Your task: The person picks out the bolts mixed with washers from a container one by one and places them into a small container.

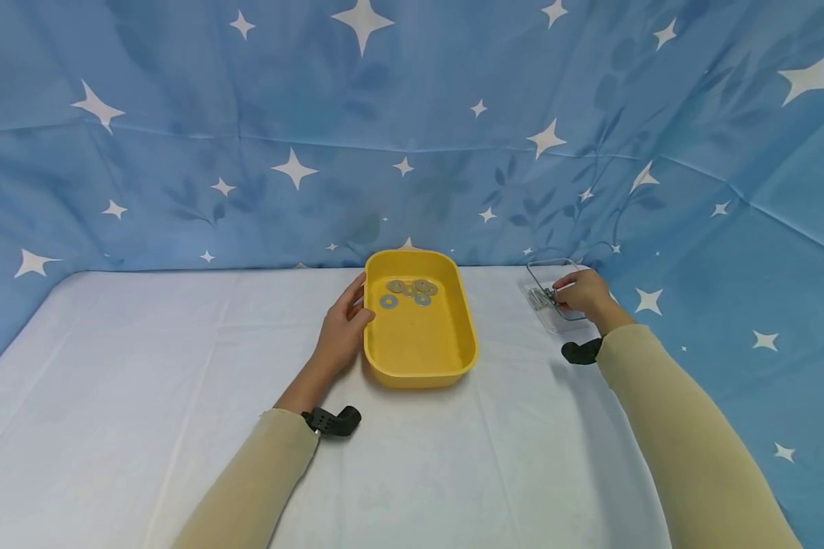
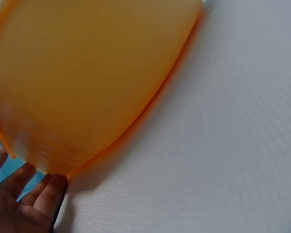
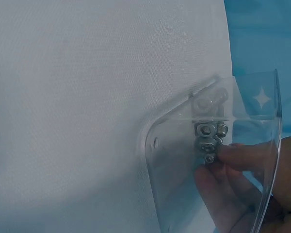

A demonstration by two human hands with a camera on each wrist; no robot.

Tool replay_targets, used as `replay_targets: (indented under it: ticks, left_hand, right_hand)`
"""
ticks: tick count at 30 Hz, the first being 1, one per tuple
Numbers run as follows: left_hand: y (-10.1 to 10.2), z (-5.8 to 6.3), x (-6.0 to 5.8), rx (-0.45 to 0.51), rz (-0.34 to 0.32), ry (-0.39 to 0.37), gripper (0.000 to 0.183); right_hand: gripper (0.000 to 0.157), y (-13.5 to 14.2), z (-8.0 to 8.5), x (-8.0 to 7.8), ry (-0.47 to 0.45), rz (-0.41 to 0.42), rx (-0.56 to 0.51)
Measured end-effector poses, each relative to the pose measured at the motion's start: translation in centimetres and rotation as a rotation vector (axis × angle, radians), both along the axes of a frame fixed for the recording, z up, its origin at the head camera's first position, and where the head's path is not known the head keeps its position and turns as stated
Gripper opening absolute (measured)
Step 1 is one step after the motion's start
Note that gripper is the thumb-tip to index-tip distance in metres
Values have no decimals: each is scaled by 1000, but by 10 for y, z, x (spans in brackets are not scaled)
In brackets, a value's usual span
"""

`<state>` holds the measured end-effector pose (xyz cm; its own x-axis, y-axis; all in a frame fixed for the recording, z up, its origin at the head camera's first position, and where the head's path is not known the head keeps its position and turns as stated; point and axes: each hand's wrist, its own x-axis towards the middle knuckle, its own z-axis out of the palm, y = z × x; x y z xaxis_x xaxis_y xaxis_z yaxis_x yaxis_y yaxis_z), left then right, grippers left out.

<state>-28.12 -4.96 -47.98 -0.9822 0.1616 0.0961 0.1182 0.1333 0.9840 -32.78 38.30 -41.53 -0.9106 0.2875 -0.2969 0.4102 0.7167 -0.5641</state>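
Note:
On the white table stands a yellow tray (image 1: 422, 347) with several flat metal washers (image 1: 388, 302) lying toward its far end. At its left side is my left hand (image 1: 343, 328), thumb at the rim and fingers against the outer wall. In the left wrist view those fingertips (image 2: 56, 182) touch the tray's wall near its bottom edge. My right hand (image 1: 586, 296) reaches inside a clear plastic box (image 3: 177, 170) at the far right. Thumb and forefinger pinch a small metal bolt (image 3: 209, 158) beside several other bolts and nuts (image 3: 206, 129); its shaft is hidden.
A blue cloth with white stars (image 1: 412, 137) hangs behind the table and along the right side. White cloth (image 1: 178, 366) covers the tabletop. The clear box stands close to the table's right edge, with its high transparent walls around my right hand.

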Motion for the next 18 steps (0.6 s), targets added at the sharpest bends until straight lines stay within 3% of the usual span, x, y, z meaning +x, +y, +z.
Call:
replay_targets:
  ticks: [8, 18]
  left_hand:
    - [1, 0, 0, -7, 5, 1, 71]
    - [1, -1, 0, -2, 1, -10, 71]
  right_hand:
    - [37, -5, 6, 10, 11, 30, 4]
    - [37, -2, 8, 12, 55, 51, -11]
